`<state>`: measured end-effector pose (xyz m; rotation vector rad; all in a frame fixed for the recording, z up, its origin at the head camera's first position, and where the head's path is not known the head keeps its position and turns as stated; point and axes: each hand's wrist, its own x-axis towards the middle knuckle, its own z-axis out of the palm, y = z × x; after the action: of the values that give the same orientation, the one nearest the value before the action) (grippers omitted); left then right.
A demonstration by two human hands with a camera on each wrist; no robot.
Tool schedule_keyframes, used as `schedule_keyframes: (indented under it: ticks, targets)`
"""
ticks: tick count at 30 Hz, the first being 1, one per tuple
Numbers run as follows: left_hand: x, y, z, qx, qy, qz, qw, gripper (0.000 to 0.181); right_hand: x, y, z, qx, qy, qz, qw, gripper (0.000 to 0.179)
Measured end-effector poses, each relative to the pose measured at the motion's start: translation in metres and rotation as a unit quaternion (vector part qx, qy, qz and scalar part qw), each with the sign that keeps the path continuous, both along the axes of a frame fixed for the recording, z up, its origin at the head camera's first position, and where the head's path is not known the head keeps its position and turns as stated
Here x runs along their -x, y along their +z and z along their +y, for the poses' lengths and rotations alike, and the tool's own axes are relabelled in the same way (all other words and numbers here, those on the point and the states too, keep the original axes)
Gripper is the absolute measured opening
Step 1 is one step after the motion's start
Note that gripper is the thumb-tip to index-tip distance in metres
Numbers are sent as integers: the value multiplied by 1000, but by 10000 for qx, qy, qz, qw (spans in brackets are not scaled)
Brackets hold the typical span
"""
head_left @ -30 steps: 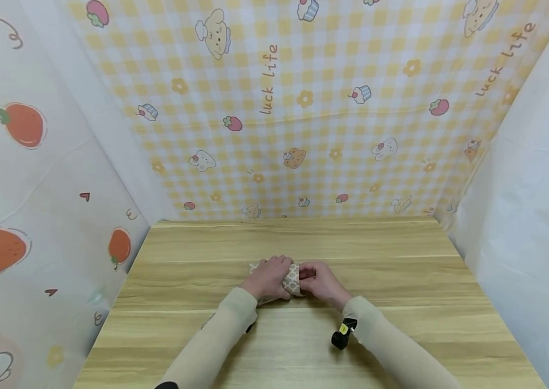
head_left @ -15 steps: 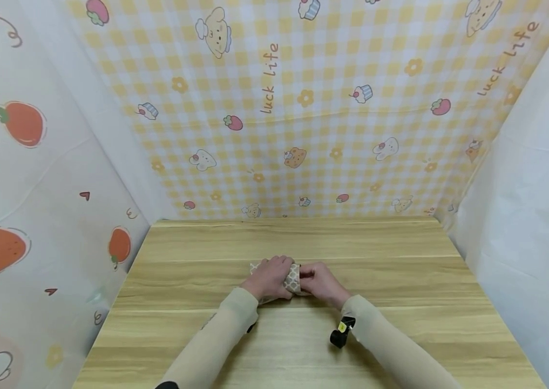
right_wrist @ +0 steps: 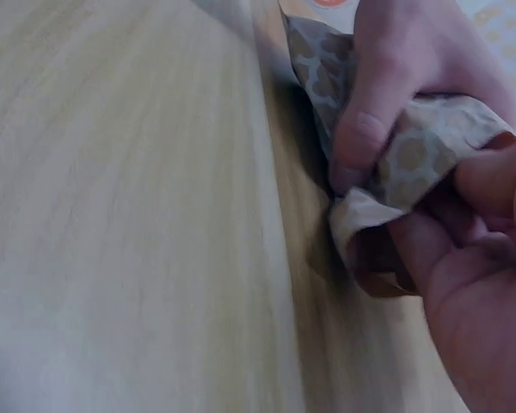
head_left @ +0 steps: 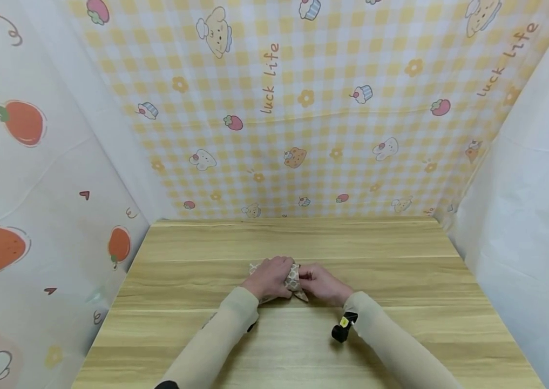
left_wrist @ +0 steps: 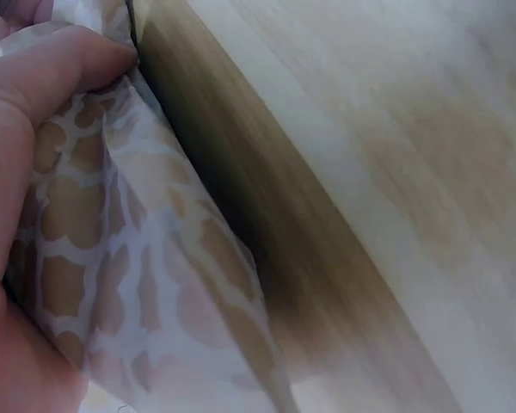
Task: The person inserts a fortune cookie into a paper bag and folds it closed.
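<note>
A bundle of brown-and-white patterned wrapping paper (head_left: 292,276) lies across the middle of the table. My left hand (head_left: 269,278) grips it from above, thumb on the near side. In the left wrist view, the crumpled paper (left_wrist: 146,284) shows under the left thumb (left_wrist: 69,64). At the bundle's right end is my right hand (head_left: 324,284), its curled fingers pinching the paper's edge. The right wrist view shows those fingers (right_wrist: 490,258) tucked into the paper's open end, where a folded flap (right_wrist: 370,258) with a plain brown inner side hangs down. What the paper wraps is hidden.
The wood-grain table (head_left: 376,346) reaches a yellow checked backdrop (head_left: 323,135) behind it. A white sheet with fruit prints (head_left: 60,178) stands at the left, and a plain white one (head_left: 522,205) at the right. A small black camera (head_left: 341,329) sticks out from the right cuff.
The rounded right end of the paper has folded in, and a pointed flap now hangs at its near side. My right hand has shifted slightly; my left stays in its grip.
</note>
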<state>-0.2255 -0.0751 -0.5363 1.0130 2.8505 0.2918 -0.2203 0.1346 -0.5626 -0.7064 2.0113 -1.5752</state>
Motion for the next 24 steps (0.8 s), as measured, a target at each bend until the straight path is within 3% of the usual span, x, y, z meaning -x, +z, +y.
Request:
schedule_keyframes:
  ticks: [7, 14, 17, 24]
  targets:
    - [1, -2, -4, 17, 126, -134, 9998, 60, -1, 4, 5, -284, 176, -134, 9993, 32]
    - [0, -2, -4, -50, 96, -139, 9998, 61, -5, 7, 3, -276, 43, -122, 9995, 28]
    - [-1, 0, -4, -47, 79, -125, 9999, 60, -5, 11, 1, -344, 180, -72, 9992, 25]
    - [0, 2, -2, -76, 51, -61, 9999, 52, -1, 15, -2, -302, 442, -402, 9978, 24]
